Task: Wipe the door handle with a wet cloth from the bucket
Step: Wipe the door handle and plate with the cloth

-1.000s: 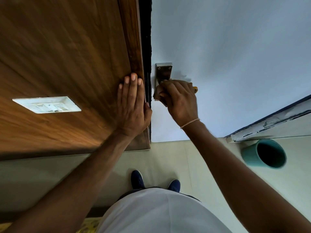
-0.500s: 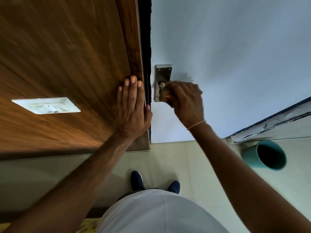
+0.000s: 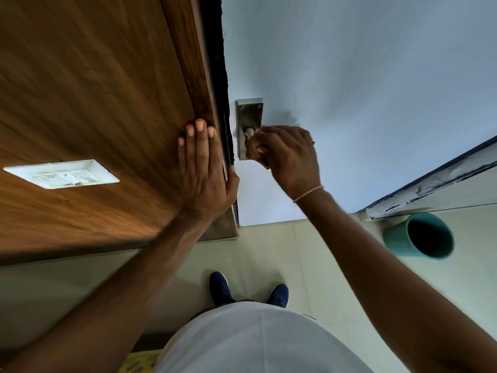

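**Cloth on handle, bucket on floor**

Door, pale blue-grey, filling the upper right, hinged edge out of view. Wood panel filling the upper left, dark gap between its edge and the door. Floor pale, below both. White shirt at the bottom centre, two blue shoes showing past it, toes toward the door. Bucket, teal, standing on the floor at right, close to the door frame, well apart from the hands; inside dark, contents not to be told. Switch plate, white, set in the wood panel at left. Left hand open, pressed flat on the wood panel at its edge, fingers together, thumb tucked round toward the door. Right hand closed round the handle, gripping a cloth against it; thin band on the wrist. Plate of the handle, steel, screwed to the door near its edge, upper part bare, lower part partly hidden by hand and cloth. Cloth brownish, bunched, only a small part showing between fingers and plate, touching the handle stem. Faint dark smudge on the door just above the right hand.
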A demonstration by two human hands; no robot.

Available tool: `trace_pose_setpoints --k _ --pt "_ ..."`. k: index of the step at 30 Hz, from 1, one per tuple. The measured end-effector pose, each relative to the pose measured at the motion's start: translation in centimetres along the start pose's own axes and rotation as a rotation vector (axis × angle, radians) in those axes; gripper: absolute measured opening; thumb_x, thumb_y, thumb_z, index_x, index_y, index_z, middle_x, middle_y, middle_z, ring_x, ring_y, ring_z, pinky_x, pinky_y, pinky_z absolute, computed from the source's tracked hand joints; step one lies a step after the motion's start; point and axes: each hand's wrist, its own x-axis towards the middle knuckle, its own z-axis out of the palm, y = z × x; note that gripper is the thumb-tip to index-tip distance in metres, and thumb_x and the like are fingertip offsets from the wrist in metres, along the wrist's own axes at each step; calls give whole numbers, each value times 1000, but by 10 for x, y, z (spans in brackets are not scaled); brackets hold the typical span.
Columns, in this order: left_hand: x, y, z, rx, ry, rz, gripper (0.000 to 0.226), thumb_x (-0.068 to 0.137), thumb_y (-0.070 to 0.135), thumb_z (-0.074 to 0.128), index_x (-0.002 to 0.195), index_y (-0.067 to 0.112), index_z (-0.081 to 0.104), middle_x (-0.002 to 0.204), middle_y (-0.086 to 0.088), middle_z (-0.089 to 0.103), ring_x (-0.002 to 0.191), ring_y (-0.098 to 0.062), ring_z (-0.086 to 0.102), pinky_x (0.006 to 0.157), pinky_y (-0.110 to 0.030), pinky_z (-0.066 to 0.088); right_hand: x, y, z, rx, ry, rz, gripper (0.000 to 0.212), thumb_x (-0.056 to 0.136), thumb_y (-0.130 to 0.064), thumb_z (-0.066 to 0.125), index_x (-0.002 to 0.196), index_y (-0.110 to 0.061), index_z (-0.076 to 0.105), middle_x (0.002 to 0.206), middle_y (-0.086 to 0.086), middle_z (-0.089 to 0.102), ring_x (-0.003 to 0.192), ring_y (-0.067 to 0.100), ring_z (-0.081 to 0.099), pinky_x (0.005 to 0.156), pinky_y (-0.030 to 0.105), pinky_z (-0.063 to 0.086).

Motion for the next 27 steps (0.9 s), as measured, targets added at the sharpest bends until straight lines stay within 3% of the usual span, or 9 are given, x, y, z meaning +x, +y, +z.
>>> trace_pose_setpoints --k 3,7,9,12,15,18,23,27 --pt "0 -1 3 0 2 3 100 96 28 71 169 0 9 167 -30 30 159 -45 24 136 -53 16 -16 33 -15 -49 64 44 27 108 -32 63 115 -12 81 127 6 78 119 31 72 99 46 50" --pt "0 -6 4 -6 0 7 103 95 28 72 170 3 6 168 -28 26 165 -40 14 136 -53 14 -17 32 -14 -10 71 137 39 115 -32 50 101 -14 82 114 4 79 105 33 74 94 47 51" --pt "0 -7 3 -4 1 9 102 96 30 71 170 4 4 168 -27 24 168 -32 2 137 -52 13 -8 11 -3 2 70 98 24 109 -25 64 109 -12 83 116 9 79 109 35 74 96 42 50" --pt "0 -4 3 9 -1 8 99 99 32 69 169 2 6 166 -31 30 164 -41 16 136 -52 14 3 -24 14 14 67 10 21 99 -23 80 116 -11 82 121 9 79 114 33 74 99 45 54" --pt "0 -3 3 14 1 10 98 98 30 69 169 1 8 166 -32 31 161 -45 22 136 -53 15 -1 -5 6 26 51 -79 25 107 -26 70 122 -10 80 127 9 78 118 33 73 100 45 52" --pt "-1 -2 2 17 -6 -2 98 97 27 70 169 0 10 166 -33 34 160 -46 23 135 -55 18 -17 46 -12 7 61 -25 24 110 -22 62 121 -10 80 128 8 77 116 32 74 97 47 52" --pt "0 0 2 34 -1 -7 100 95 27 71 169 0 9 165 -33 34 159 -46 24 135 -55 18 -28 74 -8 62 50 112 20 111 -11 58 105 -11 77 106 0 78 93 29 72 84 48 53" --pt "1 0 2 43 5 -18 102 96 29 70 169 3 5 168 -28 26 168 -33 2 136 -53 15 -31 53 -1 64 67 174 14 103 -9 69 110 -12 80 113 6 78 100 32 73 89 48 53"
